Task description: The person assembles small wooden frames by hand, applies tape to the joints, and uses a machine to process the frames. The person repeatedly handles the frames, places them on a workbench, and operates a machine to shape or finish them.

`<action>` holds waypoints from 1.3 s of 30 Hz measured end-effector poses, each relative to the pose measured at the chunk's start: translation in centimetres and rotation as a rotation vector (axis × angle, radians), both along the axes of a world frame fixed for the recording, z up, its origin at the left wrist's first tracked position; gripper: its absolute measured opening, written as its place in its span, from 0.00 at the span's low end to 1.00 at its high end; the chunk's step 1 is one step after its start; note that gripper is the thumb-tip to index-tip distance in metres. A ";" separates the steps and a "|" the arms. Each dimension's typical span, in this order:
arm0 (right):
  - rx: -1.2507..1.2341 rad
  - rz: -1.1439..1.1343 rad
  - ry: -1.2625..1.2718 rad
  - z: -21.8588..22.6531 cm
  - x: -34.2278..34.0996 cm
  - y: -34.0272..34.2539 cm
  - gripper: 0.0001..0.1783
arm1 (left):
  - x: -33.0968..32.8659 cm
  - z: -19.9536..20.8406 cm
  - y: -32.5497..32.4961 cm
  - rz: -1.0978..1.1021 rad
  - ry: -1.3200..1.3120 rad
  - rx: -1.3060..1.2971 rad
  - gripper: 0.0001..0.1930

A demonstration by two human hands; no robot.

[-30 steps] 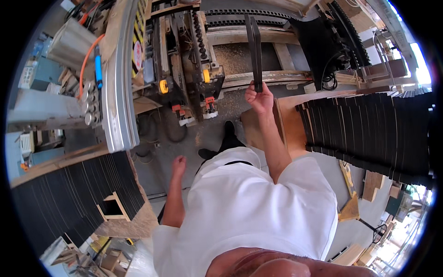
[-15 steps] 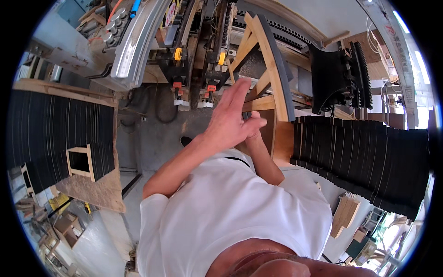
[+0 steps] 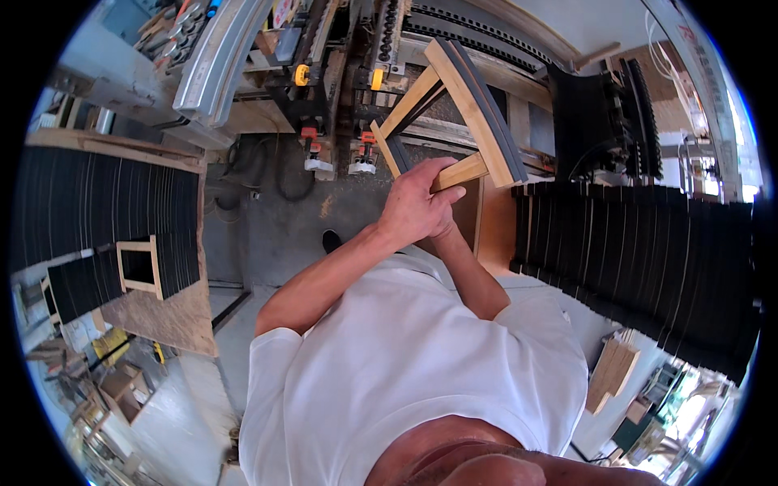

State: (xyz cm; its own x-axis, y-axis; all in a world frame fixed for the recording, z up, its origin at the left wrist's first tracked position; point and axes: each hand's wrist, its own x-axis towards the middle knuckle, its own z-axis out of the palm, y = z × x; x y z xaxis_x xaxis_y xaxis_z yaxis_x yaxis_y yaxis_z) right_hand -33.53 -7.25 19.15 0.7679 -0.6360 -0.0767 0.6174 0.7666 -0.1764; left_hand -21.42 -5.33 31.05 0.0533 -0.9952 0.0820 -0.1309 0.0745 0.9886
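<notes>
Head view: we are holding a wooden frame (image 3: 468,105) out ahead of our white shirt (image 3: 421,340), in the air to the right of the machine's red clamps (image 3: 309,134). Our left hand (image 3: 411,201) is reaching across, and its fingers are curling closed over the frame's near rail. Our right hand (image 3: 445,228) is lying just beside and mostly behind it; we cannot tell how far its fingers are opening or what they are gripping. The frame is leaning aslant, its pale bars facing us and dark strips running along its right-hand side; whether we are seeing one frame or two pressed together, we cannot tell. Yellow knobs (image 3: 378,78) are sitting beyond the clamps. On our right, a long row of black panels (image 3: 632,267) is standing near the frame's lower corner, apart from it. On our left, a second black row (image 3: 97,202) is standing, with an open wooden end (image 3: 139,293) showing. Below us, a dark shoe (image 3: 331,240) is resting on the grey floor (image 3: 279,223).
</notes>
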 end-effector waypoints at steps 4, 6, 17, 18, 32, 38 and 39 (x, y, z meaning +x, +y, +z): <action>0.019 -0.042 0.027 -0.3 -0.1 1.1 0.37 | 0.3 -0.5 0.4 -0.071 -0.038 -0.020 0.25; 0.025 -0.068 0.033 -0.4 0.3 1.8 0.37 | 0.8 -0.7 0.6 -0.110 -0.069 -0.027 0.25; 0.049 -0.144 0.057 -0.8 4.2 4.8 0.38 | 4.0 -2.8 2.2 -0.240 -0.194 -0.096 0.23; 0.052 -0.145 0.060 -0.9 4.5 5.1 0.38 | 4.1 -2.7 2.5 -0.239 -0.214 -0.110 0.23; 0.103 -0.131 0.102 -1.4 6.9 7.0 0.38 | 5.2 -6.0 4.8 -0.327 -0.393 -0.194 0.27; 0.108 -0.136 0.110 -1.5 7.2 7.2 0.38 | 5.7 -5.8 4.9 -0.371 -0.421 -0.183 0.26; 0.107 -0.140 0.110 -1.5 7.2 7.2 0.38 | 5.7 -5.8 4.9 -0.378 -0.426 -0.192 0.26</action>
State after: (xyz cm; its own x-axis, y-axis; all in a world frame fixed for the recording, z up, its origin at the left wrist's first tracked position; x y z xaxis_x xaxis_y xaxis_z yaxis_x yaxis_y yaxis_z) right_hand -26.28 -0.05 17.65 0.6558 -0.7197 -0.2281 0.7006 0.6927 -0.1711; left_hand -15.74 -0.42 25.23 -0.3787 -0.9040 0.1984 -0.4422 0.3650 0.8193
